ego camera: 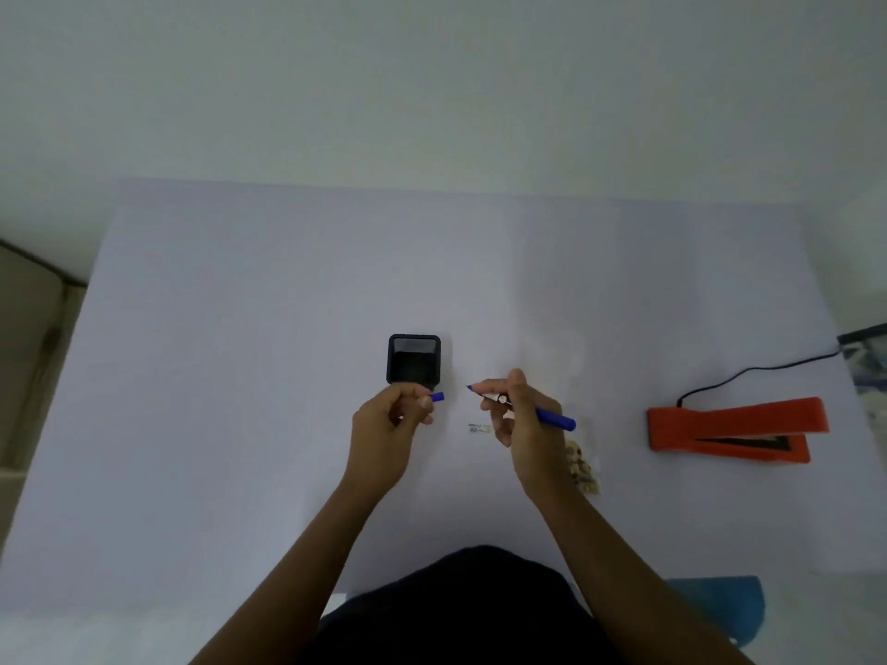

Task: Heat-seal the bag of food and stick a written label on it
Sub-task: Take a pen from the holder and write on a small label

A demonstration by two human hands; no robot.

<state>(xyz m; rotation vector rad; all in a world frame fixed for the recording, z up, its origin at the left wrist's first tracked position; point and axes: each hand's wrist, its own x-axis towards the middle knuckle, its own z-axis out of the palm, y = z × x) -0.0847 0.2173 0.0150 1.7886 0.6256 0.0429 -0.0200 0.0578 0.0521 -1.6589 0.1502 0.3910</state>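
Dark lap (pixel 473 602), pale lilac table (pixel 240 424), white wall (pixel 432 79)

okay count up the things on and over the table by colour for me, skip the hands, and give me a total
Blue: 2, the pen in the right hand and its cap in the left hand
Black: 1, the square holder
Orange: 1, the heat sealer
White: 1, the small label
Clear: 1, the bag of food
Total: 6
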